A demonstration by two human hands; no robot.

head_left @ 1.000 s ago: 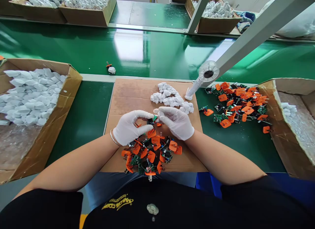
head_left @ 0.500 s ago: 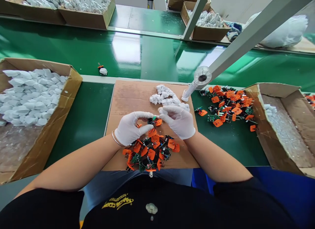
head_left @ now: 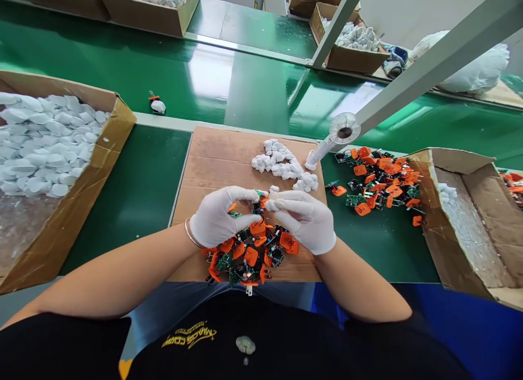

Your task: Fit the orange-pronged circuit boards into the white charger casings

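Observation:
My left hand [head_left: 223, 215], in a white glove, grips a small green circuit board with an orange piece [head_left: 258, 205] between thumb and fingers. My right hand [head_left: 305, 216], also gloved, is pinched at the right side of that board; whatever is between its fingertips is too small to make out. Just below both hands, a pile of orange pieces and circuit boards [head_left: 250, 255] lies on the cardboard sheet [head_left: 220, 156]. Beyond the hands are small white lumps [head_left: 278, 159], with a clear plastic tool with a round head [head_left: 344, 130] to their right.
An open carton of white parts [head_left: 116, 132] stands at the left, another carton [head_left: 461, 227] at the right. More orange pieces with boards [head_left: 382, 178] lie beside the right carton. A grey metal beam [head_left: 412, 69] slants over the bench's right side.
My right hand has moved slightly right and down, its fingers now closer together by the board. A white lump now shows just above its fingertips. The whole view has tilted slightly.

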